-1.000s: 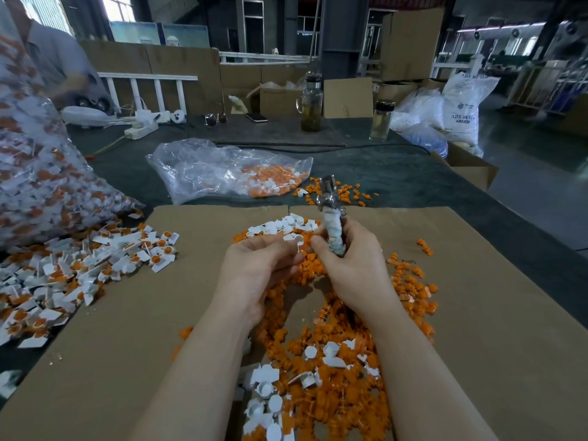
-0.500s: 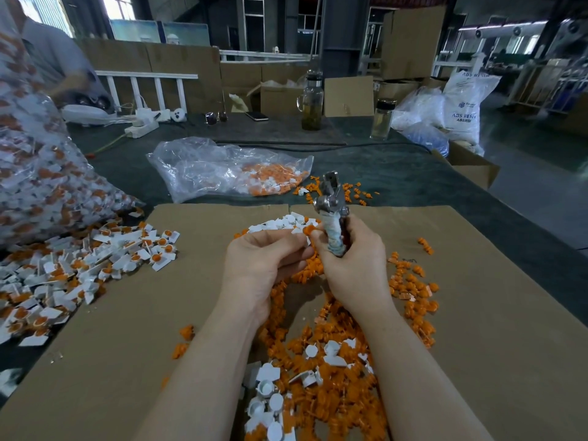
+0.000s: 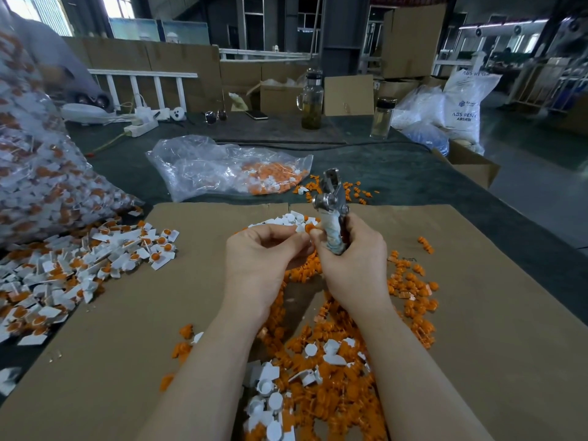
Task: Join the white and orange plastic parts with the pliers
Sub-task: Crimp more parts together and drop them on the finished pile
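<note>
My right hand (image 3: 353, 259) grips the metal pliers (image 3: 331, 202) by their wrapped handles, jaws pointing up and away. My left hand (image 3: 264, 253) pinches a small white and orange part (image 3: 306, 228) at its fingertips, right against the right hand's thumb and below the plier jaws. Loose orange parts (image 3: 321, 354) and white parts (image 3: 270, 399) lie heaped on the brown cardboard (image 3: 127, 329) under my forearms. A small pile of white parts (image 3: 286, 218) sits just beyond my hands.
Joined white-and-orange pieces (image 3: 73, 265) are piled at the left. A big filled plastic bag (image 3: 35, 173) stands far left. A half-empty clear bag (image 3: 229, 167) lies behind the cardboard. Two bottles (image 3: 311, 100) and cartons stand at the back of the table.
Both hands have stayed together over the pile. The pliers have tilted slightly to the right, and the left fingers have brought the small part up against the right thumb.
</note>
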`<state>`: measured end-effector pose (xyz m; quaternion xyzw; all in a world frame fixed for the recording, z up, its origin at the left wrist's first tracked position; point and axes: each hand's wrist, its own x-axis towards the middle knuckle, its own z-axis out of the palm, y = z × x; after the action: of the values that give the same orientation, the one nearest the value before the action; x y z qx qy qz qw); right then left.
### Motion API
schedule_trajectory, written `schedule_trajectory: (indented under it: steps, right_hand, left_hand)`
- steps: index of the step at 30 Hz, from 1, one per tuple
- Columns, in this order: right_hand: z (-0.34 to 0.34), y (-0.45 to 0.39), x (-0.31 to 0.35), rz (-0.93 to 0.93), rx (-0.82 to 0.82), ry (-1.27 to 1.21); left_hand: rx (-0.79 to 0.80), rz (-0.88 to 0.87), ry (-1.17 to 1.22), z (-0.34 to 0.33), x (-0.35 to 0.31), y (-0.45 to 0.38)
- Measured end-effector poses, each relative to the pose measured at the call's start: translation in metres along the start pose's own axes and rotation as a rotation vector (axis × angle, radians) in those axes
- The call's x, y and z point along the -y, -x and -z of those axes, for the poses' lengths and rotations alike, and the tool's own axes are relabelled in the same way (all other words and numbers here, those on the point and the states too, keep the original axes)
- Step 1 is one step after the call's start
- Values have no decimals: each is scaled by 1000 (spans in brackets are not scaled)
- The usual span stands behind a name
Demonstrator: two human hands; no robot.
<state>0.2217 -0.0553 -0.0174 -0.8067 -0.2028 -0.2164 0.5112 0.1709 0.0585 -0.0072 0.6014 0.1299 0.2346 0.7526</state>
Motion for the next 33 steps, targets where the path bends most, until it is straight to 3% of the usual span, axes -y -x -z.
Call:
schedule_trajectory:
  steps: [20,33]
  right_hand:
    - [0,-2,3,-47,90,17]
    - [24,-10,0,-124,437,-34]
  left_hand:
    - [-107,-71,-184,0,3,-1]
    - [-120,-106,-244,2,-2,-3]
